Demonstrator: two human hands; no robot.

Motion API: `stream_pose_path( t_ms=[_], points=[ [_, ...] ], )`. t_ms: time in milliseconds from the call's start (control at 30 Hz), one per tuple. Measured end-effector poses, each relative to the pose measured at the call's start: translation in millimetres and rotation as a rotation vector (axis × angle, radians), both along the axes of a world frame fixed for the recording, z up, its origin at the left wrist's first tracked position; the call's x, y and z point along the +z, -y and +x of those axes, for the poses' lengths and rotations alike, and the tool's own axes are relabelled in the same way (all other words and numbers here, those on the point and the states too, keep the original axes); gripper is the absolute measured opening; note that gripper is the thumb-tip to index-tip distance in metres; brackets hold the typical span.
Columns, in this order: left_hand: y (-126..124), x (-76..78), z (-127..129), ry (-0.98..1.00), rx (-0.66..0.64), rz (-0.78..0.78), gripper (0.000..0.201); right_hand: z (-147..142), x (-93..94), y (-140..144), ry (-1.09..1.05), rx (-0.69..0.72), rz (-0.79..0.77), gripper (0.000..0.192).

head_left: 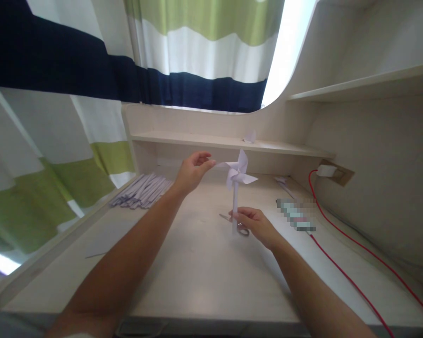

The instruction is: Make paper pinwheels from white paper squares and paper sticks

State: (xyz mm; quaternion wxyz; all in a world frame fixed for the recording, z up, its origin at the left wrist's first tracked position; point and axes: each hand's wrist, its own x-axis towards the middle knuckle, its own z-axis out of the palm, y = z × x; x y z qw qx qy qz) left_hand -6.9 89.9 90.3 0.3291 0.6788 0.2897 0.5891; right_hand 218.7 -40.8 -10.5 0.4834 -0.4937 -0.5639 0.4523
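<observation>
Curtains (211,47) banded in green, white and navy fill the upper left and top centre of the frame, with bright light at their right edge. Below them runs a narrow pale shelf (197,139), a small folded paper piece (250,137) standing on it right of centre. Across the middle and bottom spreads a cream desk (197,281).

Just right of the frame's centre, a white paper pinwheel (238,175) is held upright above the desk. The right hand (255,223) has its thumb and fingers closed around the lower part of its paper stem (235,199). The left hand (193,172), its fingers curled, pinches the tip of the left-pointing blade between thumb and fingertip.

Scissors (244,232) lie behind the stem, partly hidden by it and the right hand. At centre left sits a heap of rolled paper sticks (143,191); nearer, a flat paper sheet (114,234) is partly covered by the left forearm. Right of centre lies a pixelated object (296,215), with a red cable (348,277) running to the lower right. Farther right, a white charger (326,171) sits in a wall socket (344,176).
</observation>
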Motion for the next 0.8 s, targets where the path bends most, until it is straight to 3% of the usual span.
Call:
stream_pose_path(
  t_ms=[233, 333, 567, 667, 800],
  points=[
    [-2, -9.5, 3, 0.001, 0.148, 0.002, 0.056, 16, 1.6, -7, -0.101, -0.169, 0.091, 0.049],
    [9, -32.4, 7, -0.081, 0.162, -0.024, 0.051, 27, 1.8, -11, -0.123, -0.226, 0.107, 0.045],
    [33, -110.1, -13, -0.298, 0.246, -0.118, 0.04, 53, -3.1, -19, -0.091, -0.327, 0.021, 0.03],
    [29, -125.6, -23, -0.372, 0.269, -0.142, 0.038, 65, -3.3, -24, -0.096, -0.397, -0.046, 0.036],
    [22, -131.9, -24, -0.435, 0.26, -0.152, 0.039, 92, -0.6, -28, -0.114, -0.525, -0.118, 0.038]
  ],
)
